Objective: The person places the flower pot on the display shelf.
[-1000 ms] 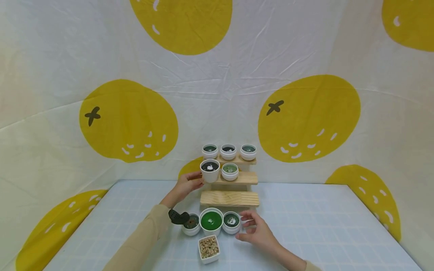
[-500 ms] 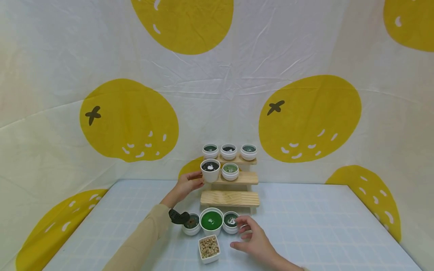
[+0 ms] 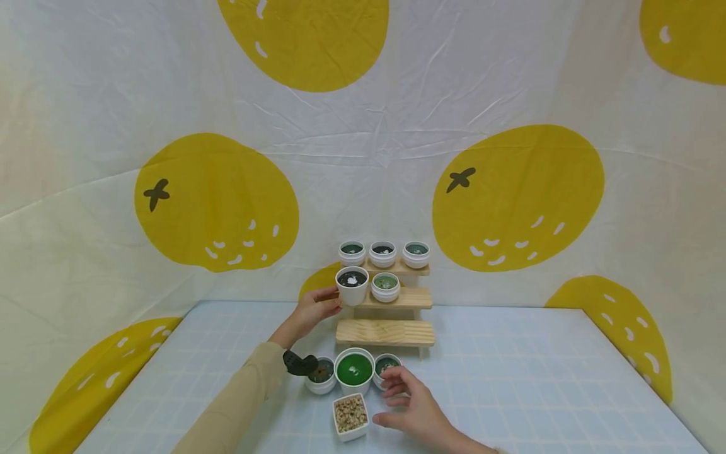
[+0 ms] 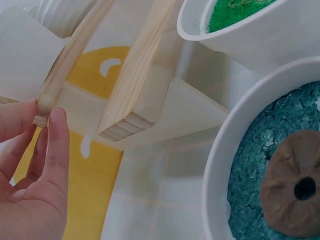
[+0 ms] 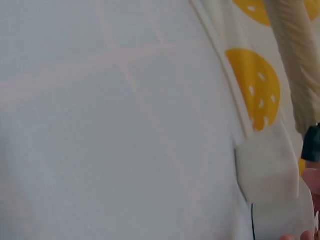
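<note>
Backdrop: white cloth (image 3: pixel 391 189) with seven yellow fruit prints in the head view, several cut off by the frame edges or covered by the table and stand. Table (image 3: pixel 539 378): pale blue with a light grid; near edge out of frame. Left arm in a beige sleeve (image 3: pixel 227 394), cropped at bottom.

Wooden stand (image 3: pixel 386 332): 1, on the table, three tiers. Left end of the middle tier hidden in the head view; the left wrist view shows the left hand (image 3: pixel 311 312) pinching that end between thumb and fingers.

Right hand (image 3: pixel 414 407): fingers loosely bent, thumb well apart from them, gap wide. It covers part of the front right cup (image 3: pixel 378 382); contact cannot be told. Right wrist view: container walls cropped, contents unseen.

Round white containers: 8. Two taller: one on the middle tier (image 3: pixel 352 295), dark fill with a white shape; one in the front row (image 3: pixel 355 390), bright green. Six squat: three on the top tier, one green-filled beside the taller cup, two flanking the bright green one. Square bowl (image 3: pixel 353 433): 1, nearest, holding brown bits.

Black wrist device (image 3: pixel 299 364): 1, overlapping the front left cup (image 3: pixel 321 389). That cup's teal fill bears a brown ring-like piece, cropped in the left wrist view.
</note>
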Motion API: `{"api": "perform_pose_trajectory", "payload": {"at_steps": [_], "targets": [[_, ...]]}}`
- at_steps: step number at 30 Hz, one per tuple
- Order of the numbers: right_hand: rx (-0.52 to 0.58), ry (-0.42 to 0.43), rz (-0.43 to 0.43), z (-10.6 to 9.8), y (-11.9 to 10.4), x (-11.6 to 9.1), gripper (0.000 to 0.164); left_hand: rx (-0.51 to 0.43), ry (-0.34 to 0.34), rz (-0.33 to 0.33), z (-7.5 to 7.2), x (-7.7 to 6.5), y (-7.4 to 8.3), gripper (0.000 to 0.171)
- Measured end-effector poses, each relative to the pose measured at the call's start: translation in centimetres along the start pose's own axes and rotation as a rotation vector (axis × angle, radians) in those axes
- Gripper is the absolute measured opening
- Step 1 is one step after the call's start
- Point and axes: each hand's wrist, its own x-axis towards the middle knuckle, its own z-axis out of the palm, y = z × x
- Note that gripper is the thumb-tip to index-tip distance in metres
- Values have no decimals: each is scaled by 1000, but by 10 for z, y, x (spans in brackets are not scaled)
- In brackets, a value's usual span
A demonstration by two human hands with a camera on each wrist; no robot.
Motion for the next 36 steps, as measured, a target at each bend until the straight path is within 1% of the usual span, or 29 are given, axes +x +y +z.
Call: {"api": "perform_pose_trajectory", "payload": {"at_steps": [9,15,21,28,36], "targets": [[55,-76,20,8,-2,1,59,6,-7,15,0,0,-1,46],[77,-120,33,12,1,3,55,-17,-5,2,0,2,-3,46],[113,-174,23,17,3,3,55,-5,-3,1,-1,2,-3,46],[154,-187,50,22,2,5,59,5,-9,-4,-1,0,-1,46],[110,-200,41,25,2,8,58,1,15,-21,1,-2,1,45]]}}
